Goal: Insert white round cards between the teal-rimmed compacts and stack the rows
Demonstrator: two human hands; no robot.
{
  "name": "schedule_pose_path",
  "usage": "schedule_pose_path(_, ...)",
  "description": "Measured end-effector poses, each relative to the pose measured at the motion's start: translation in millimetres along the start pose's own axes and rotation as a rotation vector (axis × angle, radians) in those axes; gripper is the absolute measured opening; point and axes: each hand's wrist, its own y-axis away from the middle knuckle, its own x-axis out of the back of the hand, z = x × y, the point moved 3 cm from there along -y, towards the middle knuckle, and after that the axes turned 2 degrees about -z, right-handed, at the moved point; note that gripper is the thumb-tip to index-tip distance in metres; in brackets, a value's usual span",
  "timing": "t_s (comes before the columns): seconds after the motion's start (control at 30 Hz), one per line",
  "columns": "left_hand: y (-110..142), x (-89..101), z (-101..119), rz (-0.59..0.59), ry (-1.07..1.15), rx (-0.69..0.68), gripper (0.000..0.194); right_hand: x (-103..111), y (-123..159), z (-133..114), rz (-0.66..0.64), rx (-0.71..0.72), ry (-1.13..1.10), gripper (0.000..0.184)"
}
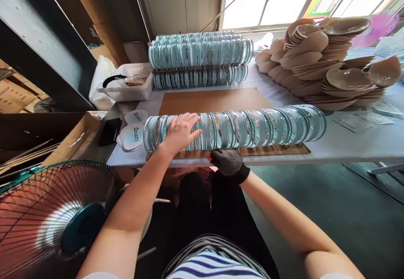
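Your left hand [183, 131] lies palm down across the row of clear, teal-edged bands [252, 127], near its left end, with the fingers spread wide and the thumb pointing right. Your right hand [227, 162], in a dark knitted glove, is at the front edge of the table [331, 146], right under the middle of that row. Its fingers are curled in; you cannot tell from here whether they hold anything, or whether the glove touches the bands. The row runs left to right over a brown cardboard sheet [214, 98], its right end reaching past the sheet.

The writing you can read is on the white cards [131, 137] just beyond the row's left end: dark lettering ending in "beauty" on 2 of them, the first character hard to make out. A dark flat object [110, 131] lies to their left. Behind, a white basket [126, 91] holds a black band [112, 79], next to stacked rows of similar bands [200, 56]. Stacks of beige curved pieces [315, 60] stand to the right, with clear packets [362, 121] in front; you can't read any print on those. A fan [59, 216] stands at your lower left.
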Motion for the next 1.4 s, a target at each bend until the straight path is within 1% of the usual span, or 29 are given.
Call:
schedule_pose_path(0.03,-2.9,0.9,5.0,0.015,-0.003,-0.012,0.048,22.6,-8.1,10.1,0.068,-0.037,0.010,0.035)
schedule_pose_path(0.1,-10.9,-0.2,17.6,0.052,-0.005,-0.052,0.052,70.2,-35.0,33.9,0.189,-0.141,0.076,0.039)
schedule_pose_path(0.13,-15.4,-2.7,24.3,0.054,-0.006,-0.076,0.055,88.8,-53.9,45.3,0.156,-0.184,0.127,0.040)
schedule_pose_path(0.17,-19.8,-6.5,30.5,0.042,-0.010,-0.095,0.058,101.3,-75.4,54.9,0.037,-0.199,0.176,0.040)
schedule_pose_path(0.2,-23.7,-10.8,35.6,0.024,-0.017,-0.108,0.059,110.3,-97.6,62.0,-0.051,-0.193,0.188,0.037)
schedule_pose_path(0.27,-28.9,-19.0,41.8,-0.001,-0.038,-0.118,0.059,113.8,-139.0,67.1,-0.292,-0.095,0.200,0.040)
schedule_pose_path(0.33,-30.4,-24.0,43.1,0.013,-0.055,-0.119,0.059,108.0,-169.1,63.2,-0.478,0.034,0.185,0.048)
schedule_pose_path(0.4,-29.6,-25.9,41.9,0.034,-0.061,-0.122,0.060,102.8,-185.3,56.9,-0.565,0.118,0.165,0.049)
schedule_pose_path(0.47,-28.5,-26.2,40.2,0.040,-0.059,-0.121,0.061,103.2,-187.7,53.6,-0.569,0.141,0.155,0.043)
schedule_pose_path(0.53,-28.4,-25.7,38.9,0.037,-0.052,-0.118,0.060,109.1,-176.3,54.1,-0.516,0.147,0.149,0.039)
schedule_pose_path(0.57,-28.6,-25.5,38.4,0.035,-0.046,-0.115,0.059,112.9,-165.8,55.4,-0.463,0.146,0.133,0.037)
schedule_pose_path(0.63,-29.5,-25.5,37.8,0.026,-0.033,-0.111,0.058,117.8,-135.9,57.6,-0.304,0.142,0.071,0.032)
schedule_pose_path(0.7,-30.1,-25.9,37.7,0.014,-0.020,-0.111,0.058,111.1,-97.0,56.4,-0.141,0.146,-0.011,0.025)
schedule_pose_path(0.73,-30.2,-26.1,38.0,0.008,-0.015,-0.112,0.058,101.3,-76.2,54.3,-0.080,0.141,-0.038,0.023)
schedule_pose_path(0.77,-30.0,-26.1,38.4,0.004,-0.011,-0.111,0.059,86.3,-55.8,51.1,-0.059,0.140,-0.051,0.023)
schedule_pose_path(0.8,-29.7,-26.0,38.9,0.001,-0.008,-0.109,0.059,67.4,-36.7,47.6,-0.059,0.122,-0.044,0.025)
schedule_pose_path(0.87,-28.3,-25.1,39.9,-0.003,-0.002,-0.105,0.058,23.8,-4.4,39.9,-0.106,0.082,0.004,0.032)
schedule_pose_path(0.93,-26.6,-23.2,40.3,-0.007,0.001,-0.102,0.058,-13.1,18.6,34.3,-0.119,0.027,0.044,0.040)
schedule_pose_path(0.97,-25.9,-21.8,40.1,-0.010,-0.001,-0.100,0.058,-24.7,26.6,32.8,-0.115,0.010,0.052,0.042)
schedule_pose_path(1.0,-25.5,-20.3,40.0,-0.018,-0.003,-0.100,0.058,-30.1,32.3,32.5,-0.103,0.003,0.049,0.043)
schedule_pose_path(1.03,-25.5,-18.7,40.2,-0.032,-0.007,-0.099,0.058,-29.0,35.6,33.9,-0.092,0.008,0.041,0.041)
schedule_pose_path(1.07,-26.3,-17.1,40.9,-0.050,-0.012,-0.098,0.057,-21.2,36.2,37.4,-0.081,0.019,0.030,0.039)
schedule_pose_path(1.1,-27.8,-15.6,42.7,-0.064,-0.018,-0.098,0.057,-7.1,34.0,43.7,-0.051,0.019,0.018,0.038)
schedule_pose_path(1.17,-33.7,-13.8,50.4,-0.067,-0.027,-0.109,0.059,35.4,19.5,64.6,0.076,-0.059,0.006,0.039)
schedule_pose_path(1.23,-42.5,-15.2,63.1,-0.046,-0.025,-0.135,0.064,82.7,-8.4,90.4,0.214,-0.201,0.028,0.042)
schedule_pose_path(1.27,-47.4,-17.8,70.4,-0.042,-0.021,-0.151,0.067,101.1,-27.6,101.0,0.197,-0.230,0.063,0.042)
schedule_pose_path(1.3,-52.1,-21.3,77.2,-0.045,-0.016,-0.161,0.068,114.5,-48.9,109.7,0.121,-0.247,0.101,0.042)
schedule_pose_path(1.33,-56.4,-25.6,83.2,-0.053,-0.013,-0.165,0.068,122.0,-71.0,115.8,-0.021,-0.234,0.130,0.044)
schedule_pose_path(1.4,-62.5,-33.9,90.9,-0.062,-0.019,-0.160,0.065,126.8,-110.1,120.2,-0.266,-0.153,0.163,0.049)
